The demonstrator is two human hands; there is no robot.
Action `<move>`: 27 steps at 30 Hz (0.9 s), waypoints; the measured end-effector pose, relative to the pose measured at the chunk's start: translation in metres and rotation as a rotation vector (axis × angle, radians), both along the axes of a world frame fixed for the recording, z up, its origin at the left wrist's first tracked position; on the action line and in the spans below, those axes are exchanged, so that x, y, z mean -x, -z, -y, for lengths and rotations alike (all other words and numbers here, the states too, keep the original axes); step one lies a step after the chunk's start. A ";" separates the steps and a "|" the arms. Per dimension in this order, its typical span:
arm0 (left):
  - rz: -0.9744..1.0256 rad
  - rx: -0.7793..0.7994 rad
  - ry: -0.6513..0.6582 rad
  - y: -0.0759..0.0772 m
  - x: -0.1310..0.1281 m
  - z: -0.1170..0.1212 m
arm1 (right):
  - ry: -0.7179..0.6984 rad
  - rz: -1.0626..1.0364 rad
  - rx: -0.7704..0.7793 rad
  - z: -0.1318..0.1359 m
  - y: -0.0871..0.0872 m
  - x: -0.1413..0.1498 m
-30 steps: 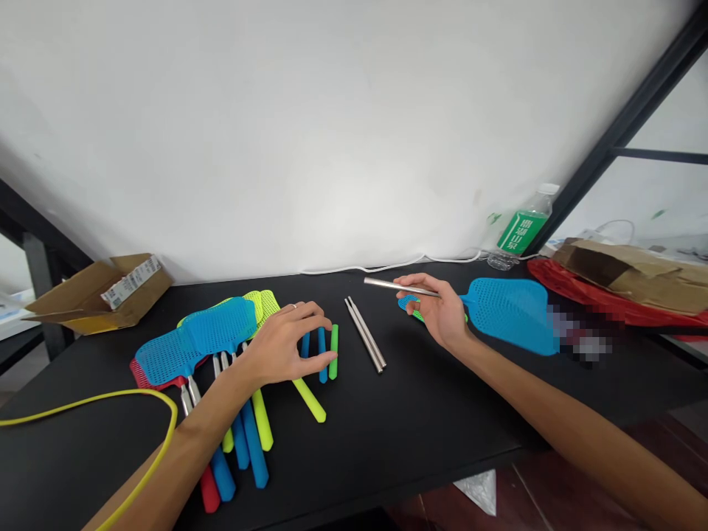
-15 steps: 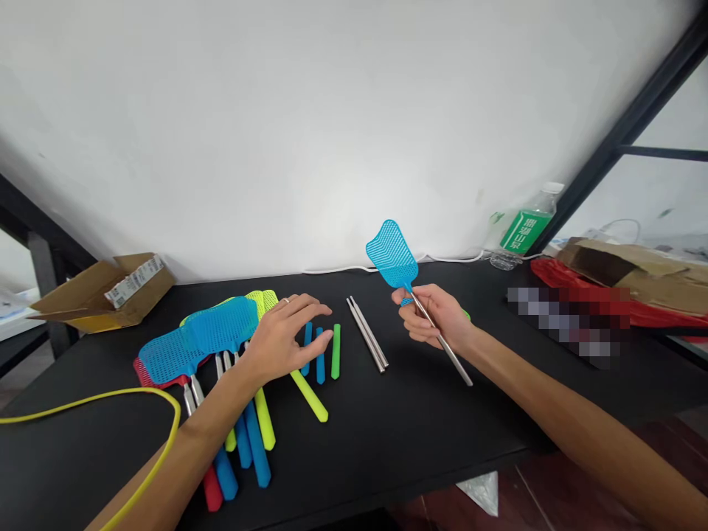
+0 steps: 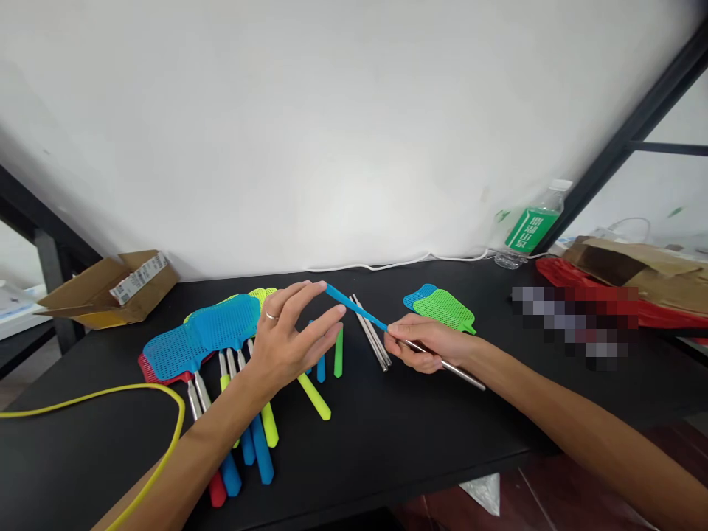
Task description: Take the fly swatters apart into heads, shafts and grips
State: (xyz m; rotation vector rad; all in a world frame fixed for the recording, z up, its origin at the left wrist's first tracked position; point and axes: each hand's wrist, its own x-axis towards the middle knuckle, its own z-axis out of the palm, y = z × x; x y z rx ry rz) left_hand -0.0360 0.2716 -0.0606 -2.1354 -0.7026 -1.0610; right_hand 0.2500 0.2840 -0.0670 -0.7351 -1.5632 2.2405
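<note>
My right hand (image 3: 423, 343) grips a blue fly swatter (image 3: 357, 306) where its head meets the metal rod. The head is seen edge-on and points left; the rod sticks out to the lower right. My left hand (image 3: 296, 332) is open, thumb and fingers apart, at the far end of the swatter's head; whether a fingertip touches it I cannot tell. Below lie two metal rods (image 3: 372, 333), a green handle sleeve (image 3: 338, 352) and blue handle sleeves (image 3: 321, 369), partly hidden by my left hand. A green swatter head (image 3: 443, 308) overlaps a blue swatter head (image 3: 414, 295) behind my right hand.
Several fly swatters with blue heads (image 3: 224, 324) lie on the left of the black table (image 3: 398, 457). A yellow cable (image 3: 180, 413) crosses my left forearm. A cardboard box (image 3: 105, 299) stands back left, a plastic bottle (image 3: 534, 228) back right, near a red bag (image 3: 558, 276).
My right hand has turned the blue swatter from upright to edge-on, its head now pointing left towards my left hand. The green and blue heads behind it have come into view.
</note>
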 end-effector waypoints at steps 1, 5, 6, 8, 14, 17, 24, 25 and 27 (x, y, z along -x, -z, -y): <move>0.019 -0.010 -0.001 -0.001 0.000 0.001 | -0.009 0.012 -0.018 0.001 -0.001 0.000; -0.005 0.125 0.046 -0.001 0.000 0.000 | -0.019 0.060 -0.087 0.003 -0.001 0.003; -0.008 0.161 0.076 0.000 0.001 -0.001 | -0.009 0.081 -0.111 0.004 0.000 0.004; 0.017 0.188 0.117 0.001 0.002 -0.003 | 0.029 0.143 -0.197 0.005 0.000 0.006; 0.003 0.150 0.067 -0.001 0.001 -0.006 | 0.135 0.317 -0.724 0.009 -0.003 0.008; -0.029 0.133 0.044 -0.003 0.000 -0.007 | 0.150 0.415 -1.050 0.008 -0.006 0.007; -0.069 0.121 0.016 -0.004 0.002 -0.009 | 0.144 0.753 -1.400 0.011 -0.010 0.009; -0.075 0.123 0.016 -0.005 0.002 -0.009 | 0.145 0.819 -1.436 0.011 -0.010 0.009; -0.085 0.128 0.017 -0.005 0.003 -0.009 | 0.148 0.936 -1.506 0.012 -0.010 0.010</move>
